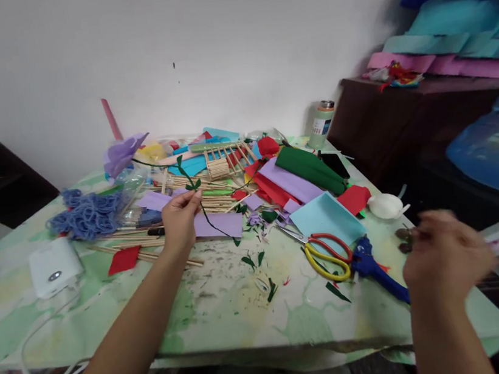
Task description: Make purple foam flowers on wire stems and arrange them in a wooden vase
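Note:
My left hand (pixel 181 220) pinches the thin green stem of a purple paper flower (pixel 123 156). The bloom points up to the left, and small green leaves (pixel 189 181) sit along the stem. Below my fingers the stem's end runs down to the right. Over the table's right edge is my right hand (pixel 444 253), smeared by motion, so its fingers cannot be made out. Small dark round things (pixel 404 240) show beside its fingertips; whether it holds them is unclear. Nearest to it lie a blue glue gun (pixel 378 271) and a white teapot-shaped item (pixel 386 206).
Scissors (pixel 327 256) with red and yellow handles lie by light blue paper (pixel 327 219). Behind are bamboo sticks (pixel 214 201), coloured paper sheets and a bottle (pixel 321 123). Blue yarn (pixel 87 214) and a white device (pixel 55 268) with a cable stand left. Green scraps (pixel 254 261) dot the front.

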`<state>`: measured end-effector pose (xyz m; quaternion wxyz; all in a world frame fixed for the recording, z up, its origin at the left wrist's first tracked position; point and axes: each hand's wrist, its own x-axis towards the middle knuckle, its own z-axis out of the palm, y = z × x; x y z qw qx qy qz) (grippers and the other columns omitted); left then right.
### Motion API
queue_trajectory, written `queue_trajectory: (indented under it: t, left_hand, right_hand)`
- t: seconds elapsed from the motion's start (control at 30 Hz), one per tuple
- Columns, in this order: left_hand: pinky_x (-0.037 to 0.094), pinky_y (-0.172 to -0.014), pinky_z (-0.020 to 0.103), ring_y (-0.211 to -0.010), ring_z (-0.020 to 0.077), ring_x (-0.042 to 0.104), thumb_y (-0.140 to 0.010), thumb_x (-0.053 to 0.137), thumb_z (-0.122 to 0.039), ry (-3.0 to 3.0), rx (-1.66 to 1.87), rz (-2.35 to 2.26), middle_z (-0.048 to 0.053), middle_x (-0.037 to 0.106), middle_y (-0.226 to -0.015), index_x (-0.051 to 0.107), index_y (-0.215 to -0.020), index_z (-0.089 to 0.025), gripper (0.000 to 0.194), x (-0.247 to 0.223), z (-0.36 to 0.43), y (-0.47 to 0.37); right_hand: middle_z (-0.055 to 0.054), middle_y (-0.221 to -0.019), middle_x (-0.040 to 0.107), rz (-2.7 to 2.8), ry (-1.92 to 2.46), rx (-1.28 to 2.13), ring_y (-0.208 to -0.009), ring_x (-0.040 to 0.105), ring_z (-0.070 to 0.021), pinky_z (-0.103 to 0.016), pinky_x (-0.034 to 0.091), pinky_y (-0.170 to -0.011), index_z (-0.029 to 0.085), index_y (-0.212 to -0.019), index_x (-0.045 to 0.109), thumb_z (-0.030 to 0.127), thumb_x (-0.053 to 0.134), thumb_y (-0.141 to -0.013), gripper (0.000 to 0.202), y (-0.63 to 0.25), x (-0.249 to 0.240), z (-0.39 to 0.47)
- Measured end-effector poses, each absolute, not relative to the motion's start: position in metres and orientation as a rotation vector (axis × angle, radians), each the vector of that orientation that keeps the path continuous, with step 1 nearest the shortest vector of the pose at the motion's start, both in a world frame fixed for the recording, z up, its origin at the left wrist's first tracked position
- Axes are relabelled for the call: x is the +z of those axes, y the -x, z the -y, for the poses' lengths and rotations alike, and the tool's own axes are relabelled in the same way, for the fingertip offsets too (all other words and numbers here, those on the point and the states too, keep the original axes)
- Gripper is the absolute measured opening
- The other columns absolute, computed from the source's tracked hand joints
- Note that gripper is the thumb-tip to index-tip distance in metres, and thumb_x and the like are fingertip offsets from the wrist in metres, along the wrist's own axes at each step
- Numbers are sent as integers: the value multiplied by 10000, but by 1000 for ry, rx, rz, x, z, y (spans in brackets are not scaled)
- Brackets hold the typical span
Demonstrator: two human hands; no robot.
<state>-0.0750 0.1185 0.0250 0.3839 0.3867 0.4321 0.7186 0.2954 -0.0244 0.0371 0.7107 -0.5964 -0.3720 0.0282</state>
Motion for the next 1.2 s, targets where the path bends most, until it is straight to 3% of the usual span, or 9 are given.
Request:
queue_trajectory:
  t: [0.07,0.13,0.23,0.4,0.7,0.87,1.0,1.2]
  left_hand:
    - [346,-484,188,-490,44,424,-504,793,-278,-922,1772,-1096,-23,560,-610,670,-719,-123,292,19,-121,75]
    - [330,-474,185,-487,40,419,-505,791,-285,-921,1735,-1103,-26,545,-604,662,-714,-118,297,12,-122,73]
    - [327,-484,193,-496,48,421,-532,780,-304,-974,1681,-1149,-28,531,-589,659,-718,-116,292,-1,-125,70]
    - [322,-498,208,-499,65,409,-590,748,-337,-1098,1570,-1265,-22,530,-570,661,-705,-122,259,-23,-130,69]
    - [337,-520,225,-522,97,443,-648,698,-365,-1233,1498,-1330,-3,572,-598,685,-723,-138,240,-37,-133,64]
    - [339,-534,228,-547,117,472,-660,680,-345,-1301,1457,-1418,3,590,-599,698,-718,-137,216,-38,-131,63]
    - [378,-601,250,-609,153,528,-657,671,-322,-1369,1435,-1519,17,624,-619,704,-694,-138,190,-41,-131,68]
    - [432,-728,289,-754,178,569,-653,685,-320,-1294,1491,-1570,60,638,-857,636,-977,-136,376,-41,-135,76]
  right_hand:
    - [-44,-931,527,1056,1458,110,-731,490,-173,-326,413,-625,228,-971,590,314,684,-654,342,-271,26,15]
    - [-70,-1035,549,1425,1564,177,-820,512,-198,-369,430,-736,227,-1066,614,277,659,-703,370,-240,12,3]
    - [-84,-998,601,1945,1575,343,-931,509,-224,-385,386,-867,212,-1024,677,193,602,-786,250,-194,-6,-16]
    - [-72,-950,615,2324,1579,452,-958,502,-221,-321,353,-853,216,-977,704,178,638,-790,202,-151,-17,-39]
    - [-51,-891,620,2406,1511,537,-919,513,-185,-270,354,-823,174,-800,690,158,681,-763,42,-146,-19,-46]
    - [-68,-943,628,2375,1485,598,-952,526,-196,-267,371,-829,168,-984,668,140,654,-779,208,-150,-20,-46]
    - [-54,-885,629,2387,1428,666,-911,533,-182,-255,377,-812,167,-857,681,101,641,-769,117,-153,-19,-49]
    - [-44,-858,621,2422,1368,718,-880,525,-164,-239,373,-791,159,-752,665,80,634,-759,85,-158,-18,-50]
